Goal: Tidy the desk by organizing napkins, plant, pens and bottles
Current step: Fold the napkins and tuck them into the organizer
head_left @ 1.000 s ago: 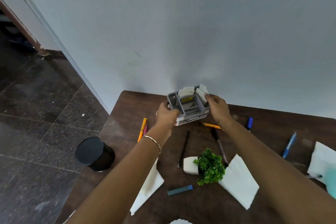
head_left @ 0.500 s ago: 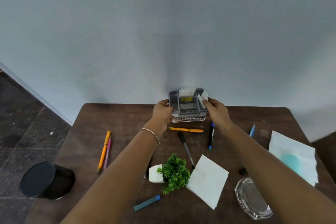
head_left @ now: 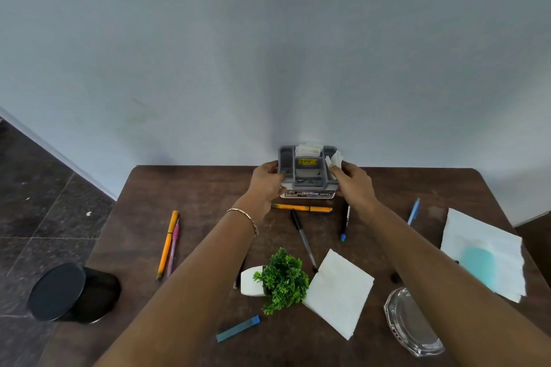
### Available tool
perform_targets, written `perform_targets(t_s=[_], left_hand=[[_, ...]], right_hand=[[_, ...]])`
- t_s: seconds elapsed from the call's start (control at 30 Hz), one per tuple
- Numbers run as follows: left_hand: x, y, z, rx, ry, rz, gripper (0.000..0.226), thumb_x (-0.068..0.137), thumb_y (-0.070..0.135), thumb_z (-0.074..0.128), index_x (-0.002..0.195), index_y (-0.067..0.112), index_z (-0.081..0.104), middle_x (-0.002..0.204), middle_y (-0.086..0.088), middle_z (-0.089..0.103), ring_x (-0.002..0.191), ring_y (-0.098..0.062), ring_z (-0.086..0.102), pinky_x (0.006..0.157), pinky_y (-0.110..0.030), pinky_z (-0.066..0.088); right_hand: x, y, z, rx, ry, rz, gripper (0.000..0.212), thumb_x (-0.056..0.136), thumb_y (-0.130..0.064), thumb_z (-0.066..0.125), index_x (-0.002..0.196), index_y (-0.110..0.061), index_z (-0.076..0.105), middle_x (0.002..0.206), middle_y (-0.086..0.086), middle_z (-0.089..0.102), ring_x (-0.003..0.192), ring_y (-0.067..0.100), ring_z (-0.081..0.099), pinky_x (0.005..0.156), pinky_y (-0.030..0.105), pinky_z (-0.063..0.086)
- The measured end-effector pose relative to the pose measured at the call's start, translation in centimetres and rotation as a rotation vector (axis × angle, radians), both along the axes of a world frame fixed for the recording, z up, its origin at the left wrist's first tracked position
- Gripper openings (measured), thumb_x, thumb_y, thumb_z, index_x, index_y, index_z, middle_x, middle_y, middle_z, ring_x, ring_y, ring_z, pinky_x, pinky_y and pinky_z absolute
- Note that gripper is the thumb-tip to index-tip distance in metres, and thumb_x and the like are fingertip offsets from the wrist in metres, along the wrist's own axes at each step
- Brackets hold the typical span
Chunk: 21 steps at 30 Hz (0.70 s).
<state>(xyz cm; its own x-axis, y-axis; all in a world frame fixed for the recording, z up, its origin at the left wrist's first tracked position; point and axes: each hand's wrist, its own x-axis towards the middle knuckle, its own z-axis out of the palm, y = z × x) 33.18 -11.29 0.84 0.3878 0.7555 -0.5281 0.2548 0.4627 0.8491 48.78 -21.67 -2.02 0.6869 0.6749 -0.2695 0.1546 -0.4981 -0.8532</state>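
Organizer (head_left: 308,171) gripped at both ends, at the far edge of the counter (head_left: 193,188), centre of the frame.

Its long axis runs left to right along the wall, compartments opening upward and the labelled face turned toward the camera. White napkins (head_left: 308,148) stand in the rear compartment. The left hand (head_left: 265,185) curls round the left end and the right hand (head_left: 353,185) round the right end. Whether the base touches the counter cannot be told. Just below it an orange pen (head_left: 301,208) lies left to right. A black pen (head_left: 304,240) slants toward the lower right. The plant (head_left: 283,278) lies tipped over at lower centre, white pot to the left, foliage touching a folded napkin (head_left: 338,289).
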Motion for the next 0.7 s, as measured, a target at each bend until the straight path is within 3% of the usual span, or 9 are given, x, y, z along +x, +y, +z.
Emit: perform_targets(t_s=[0.13, 0.23, 0.3, 0.43, 0.7], left_hand=[[-0.4, -0.4, 0.5, 0.025, 0.013, -0.006, 0.040, 0.095, -0.001, 0.048, 0.135, 0.002, 0.046, 0.091, 0.001, 0.061, 0.074, -0.016, 0.054, 0.075, -0.031, 0.048], [-1.0, -1.3, 1.1, 0.093, 0.082, -0.001, 0.053, 0.091, 0.007, 0.055, 0.141, 0.005, 0.037, 0.120, -0.007, 0.059, 0.104, -0.026, 0.060, 0.094, -0.042, 0.050], [-1.6, -2.5, 1.8, 0.199, 0.194, 0.012, 0.057, 0.088, 0.014, 0.059, 0.140, 0.010, 0.037, 0.134, -0.007, 0.047, 0.118, -0.026, 0.052, 0.097, -0.035, 0.047], [-2.6, -5.6, 2.7, 0.378, 0.279, 0.018, 0.058, 0.087, 0.017, 0.061, 0.136, 0.009, 0.032, 0.136, -0.012, 0.034, 0.120, -0.027, 0.042, 0.097, -0.035, 0.042], [-3.4, -11.2, 2.4, 0.330, 0.232, -0.092, 0.062, 0.076, 0.024, 0.068, 0.126, 0.010, 0.032, 0.130, -0.014, 0.045, 0.116, -0.026, 0.049, 0.099, -0.043, 0.047]], right_hand=[[-0.3, -0.3, -0.1, 0.015, 0.107, -0.019, 0.059, 0.088, -0.049, 0.050, 0.140, -0.022, 0.046, 0.136, 0.003, 0.055, 0.117, 0.021, 0.057, 0.100, 0.046, 0.047], [-1.4, -1.2, 0.8, 0.049, -0.005, -0.077, 0.048, 0.095, -0.038, 0.049, 0.137, -0.015, 0.048, 0.132, 0.004, 0.056, 0.120, 0.022, 0.052, 0.105, 0.042, 0.041], [-2.4, -2.3, 1.5, 0.084, -0.095, -0.101, 0.037, 0.095, -0.029, 0.051, 0.128, -0.012, 0.054, 0.123, 0.005, 0.059, 0.113, 0.021, 0.054, 0.100, 0.038, 0.042], [-4.5, -6.9, 1.4, 0.084, -0.194, -0.021, 0.020, 0.088, -0.016, 0.059, 0.108, -0.013, 0.058, 0.102, 0.003, 0.062, 0.091, 0.017, 0.056, 0.080, 0.031, 0.044], [-6.0, -11.6, 0.6, -0.049, -0.334, 0.253, 0.019, 0.087, -0.014, 0.058, 0.105, -0.008, 0.059, 0.103, 0.008, 0.065, 0.090, 0.019, 0.057, 0.072, 0.024, 0.037]])
